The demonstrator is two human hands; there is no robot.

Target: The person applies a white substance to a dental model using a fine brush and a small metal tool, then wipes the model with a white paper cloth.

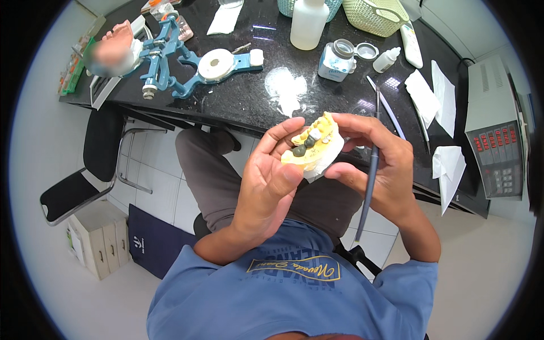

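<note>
A yellow dental cast [318,152] with a white underside is held up above my lap, just off the table's front edge. Dark grey tooth crowns [304,146] sit along its row of teeth, next to a small whitish patch. My left hand [258,181] is closed round the cast's left side, thumb at the front. From the right, my right hand [391,167] steadies the cast between thumb and fingers. That hand also carries a slim, dark-handled tool [369,187], slanting past the cast; its working tip is too small to make out.
On the black table [243,116] stand a blue articulator [218,67], a translucent bottle [309,25], an opened jar [337,61] and a small dropper bottle [387,59]. Paper pieces [422,93] and a grey control unit [497,130] are on the right. A black chair [102,141] stands left.
</note>
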